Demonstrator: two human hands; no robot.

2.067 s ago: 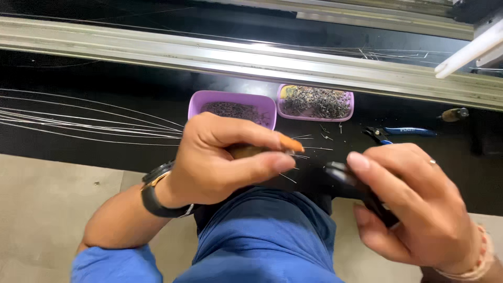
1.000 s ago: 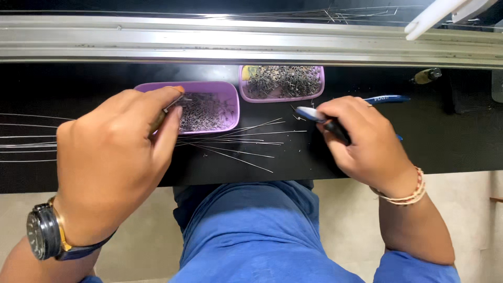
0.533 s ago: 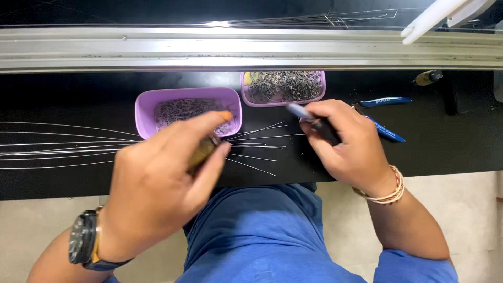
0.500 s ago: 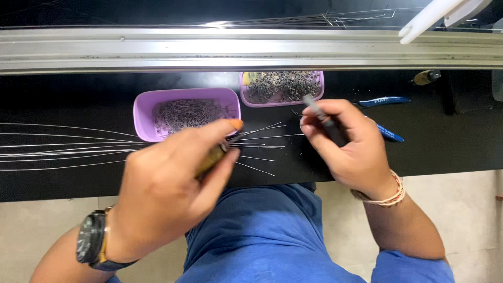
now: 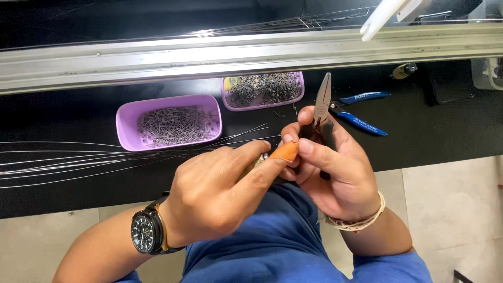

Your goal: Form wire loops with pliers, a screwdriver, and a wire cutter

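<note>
Pliers (image 5: 323,102) sit gripped in the right hand (image 5: 330,162), touching the left hand (image 5: 220,194) pinching a small piece.

Bench: I see a black top (image 5: 78,112)
On it: two purple trays (image 5: 126,123) of pins, long wires (image 5: 63,162), blue cutters (image 5: 359,118)

Labelled things I can see from here

I spot only white print on the blue cutter handles (image 5: 360,121) at two o'clock; the watch (image 5: 144,231) at seven o'clock shows a round dark dial, no screen, no packages.
</note>
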